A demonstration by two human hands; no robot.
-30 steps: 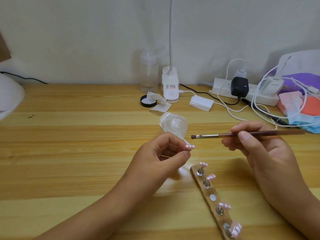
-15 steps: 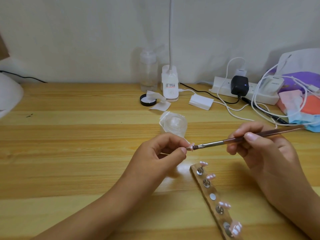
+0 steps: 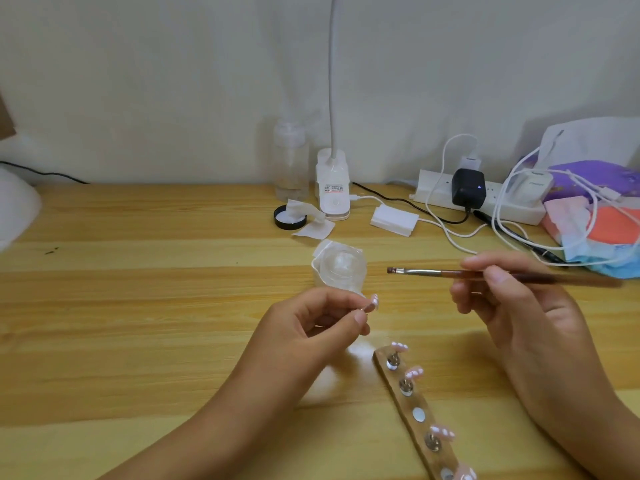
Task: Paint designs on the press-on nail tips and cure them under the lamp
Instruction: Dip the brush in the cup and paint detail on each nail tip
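Observation:
My left hand (image 3: 322, 320) pinches a small pink nail tip (image 3: 372, 303) with white dots on its stand, held above the table. My right hand (image 3: 512, 306) grips a thin brown brush (image 3: 485, 273), lying level, bristles pointing left and lifted clear of the nail tip. A wooden holder strip (image 3: 415, 403) lies in front, carrying several more pink nail tips on metal pegs, with one bare magnet spot (image 3: 419, 414) in its middle. A small clear jar (image 3: 341, 270) stands just beyond my left hand.
A white clip lamp (image 3: 333, 192), a clear bottle (image 3: 291, 168), a black lid with wipes (image 3: 290, 218), a power strip (image 3: 485, 199) with cables and coloured packets (image 3: 599, 223) line the back. A white dome object (image 3: 17, 209) sits at the far left edge.
The brush tip touched the nail tip half a second ago; my right hand has since raised it up and to the right, away from the nail. My left hand has barely moved.

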